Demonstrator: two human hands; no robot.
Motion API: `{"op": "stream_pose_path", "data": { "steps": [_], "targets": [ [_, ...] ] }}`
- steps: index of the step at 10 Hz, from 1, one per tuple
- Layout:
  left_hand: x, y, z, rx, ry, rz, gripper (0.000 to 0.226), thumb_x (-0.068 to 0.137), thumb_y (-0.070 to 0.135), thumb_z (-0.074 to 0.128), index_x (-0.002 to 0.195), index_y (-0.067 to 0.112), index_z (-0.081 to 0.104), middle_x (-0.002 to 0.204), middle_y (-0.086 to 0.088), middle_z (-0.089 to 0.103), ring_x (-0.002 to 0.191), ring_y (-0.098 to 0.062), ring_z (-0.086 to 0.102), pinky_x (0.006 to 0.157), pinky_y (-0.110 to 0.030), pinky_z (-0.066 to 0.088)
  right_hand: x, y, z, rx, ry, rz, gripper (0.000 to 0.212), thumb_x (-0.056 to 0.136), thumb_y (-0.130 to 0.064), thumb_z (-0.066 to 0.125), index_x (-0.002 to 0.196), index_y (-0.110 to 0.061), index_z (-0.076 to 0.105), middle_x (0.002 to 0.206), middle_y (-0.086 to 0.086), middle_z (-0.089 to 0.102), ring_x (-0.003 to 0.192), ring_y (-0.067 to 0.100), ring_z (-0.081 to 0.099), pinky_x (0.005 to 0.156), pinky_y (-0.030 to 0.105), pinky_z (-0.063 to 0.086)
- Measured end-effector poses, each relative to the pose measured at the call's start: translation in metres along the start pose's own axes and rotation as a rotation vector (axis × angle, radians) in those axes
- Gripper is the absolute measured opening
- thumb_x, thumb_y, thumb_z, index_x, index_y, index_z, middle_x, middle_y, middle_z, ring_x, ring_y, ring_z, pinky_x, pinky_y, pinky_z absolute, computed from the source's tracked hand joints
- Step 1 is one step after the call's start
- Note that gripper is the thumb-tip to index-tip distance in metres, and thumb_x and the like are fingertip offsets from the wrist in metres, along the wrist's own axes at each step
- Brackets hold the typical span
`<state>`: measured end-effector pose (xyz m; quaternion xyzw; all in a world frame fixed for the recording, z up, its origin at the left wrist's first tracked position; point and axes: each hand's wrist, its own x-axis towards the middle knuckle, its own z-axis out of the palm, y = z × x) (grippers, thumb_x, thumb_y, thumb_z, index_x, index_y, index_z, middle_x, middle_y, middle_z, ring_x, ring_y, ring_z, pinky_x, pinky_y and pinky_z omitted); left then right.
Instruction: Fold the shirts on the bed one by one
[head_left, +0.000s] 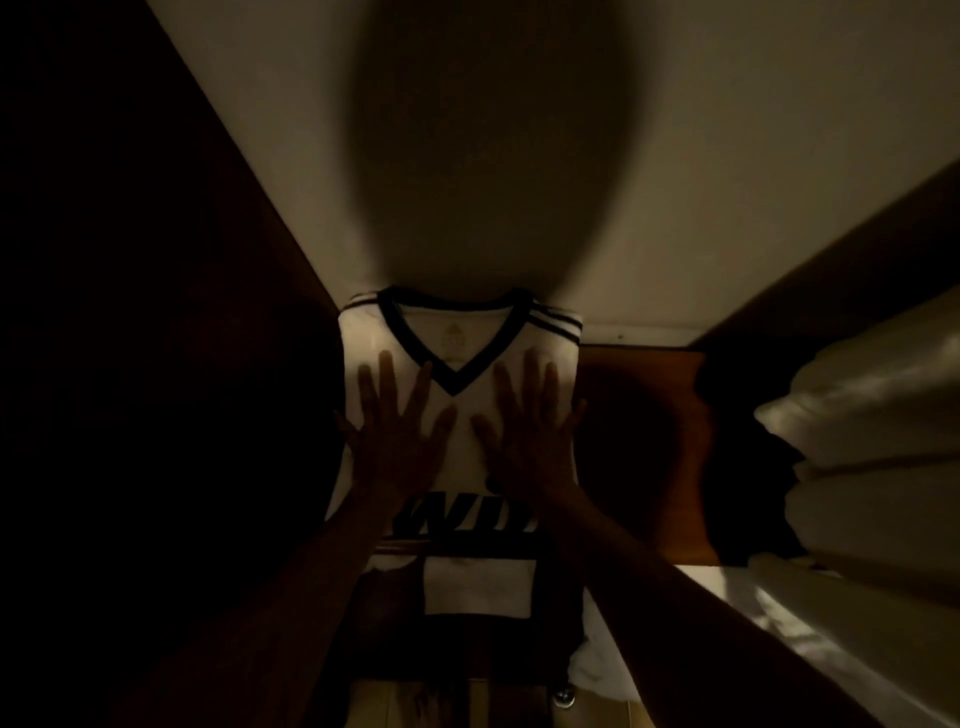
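1. At centre frame: left hand (390, 434), flat, fingers straight and spread wide, palm down on the shirt (457, 415). It presses the cloth left of the neckline and grips nothing.
2. Right of it: right hand (524, 431), likewise flat with fingers fanned apart, palm down on the same shirt to the right of the neckline. Its little finger reaches the shirt's right edge. It holds nothing.
3. Hands relative to each other: side by side, apart, thumbs pointing inward with a strip of white cloth showing between them. Both forearms come up from the lower edge of the view.
4. Shirt: white sports jersey, folded into a narrow upright rectangle, front panel up. Dark V-neck collar (456, 340) at the far end; dark stripes on both shoulders; a faint crest inside the neck; large dark lettering near the wrists, partly hidden by the forearms.
5. Shirt location: it lies on a brown wooden surface (639, 384), its collar end against a pale wall (675, 182) that carries a large rounded shadow.
6. Near end: a second folded garment (478, 584), dark with a white rectangular panel, sits just below the jersey's lower edge.
7. Right margin: pale bunched fabric (872, 447), well apart from the hands; whether it is bedding or clothing cannot be told in the dim light.
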<state>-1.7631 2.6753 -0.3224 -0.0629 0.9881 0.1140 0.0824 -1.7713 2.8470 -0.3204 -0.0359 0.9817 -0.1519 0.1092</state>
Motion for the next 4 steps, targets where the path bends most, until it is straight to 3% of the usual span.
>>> {"op": "stream_pose_path", "data": {
  "steps": [1,2,3,4],
  "targets": [
    [0.009,-0.007,0.014,0.034,0.019,0.032,0.070,0.094,0.071,0.021,0.157,0.043,0.006,0.167,-0.005,-0.003,0.153,-0.031,-0.006,0.110,-0.074,0.003,0.006,0.006,0.016,0.015,0.027,-0.002,0.075,0.098,-0.063,0.026,0.155,-0.035,-0.014,0.162,0.005,-0.026,0.148,0.027,-0.026,0.110,0.069,-0.011],
    [0.004,-0.007,0.009,0.052,-0.044,0.010,0.068,0.094,0.072,0.018,0.151,0.049,-0.010,0.166,-0.001,-0.016,0.151,-0.028,-0.016,0.111,-0.073,0.001,0.005,0.004,0.011,0.015,-0.067,0.001,0.077,0.098,-0.064,0.028,0.154,-0.035,-0.017,0.160,0.003,-0.031,0.147,0.027,-0.030,0.110,0.070,-0.008],
    [0.014,-0.001,-0.023,0.072,-0.212,-0.029,0.074,0.094,0.070,0.032,0.152,0.048,-0.010,0.164,0.000,-0.022,0.151,-0.028,-0.019,0.113,-0.071,0.005,0.016,0.002,-0.022,0.049,-0.290,0.047,0.084,0.095,-0.067,0.034,0.153,-0.037,-0.019,0.158,-0.001,-0.036,0.145,0.026,-0.032,0.110,0.071,-0.009],
    [0.013,0.004,-0.069,-0.077,-0.377,-0.040,0.076,0.096,0.053,0.053,0.157,0.037,0.011,0.165,-0.006,0.009,0.151,-0.030,0.013,0.117,-0.058,0.022,0.013,-0.001,-0.063,0.023,-0.496,0.026,0.087,0.096,-0.059,0.048,0.157,-0.030,-0.006,0.162,0.003,-0.027,0.148,0.029,-0.026,0.113,0.069,-0.011]
  ]
}}
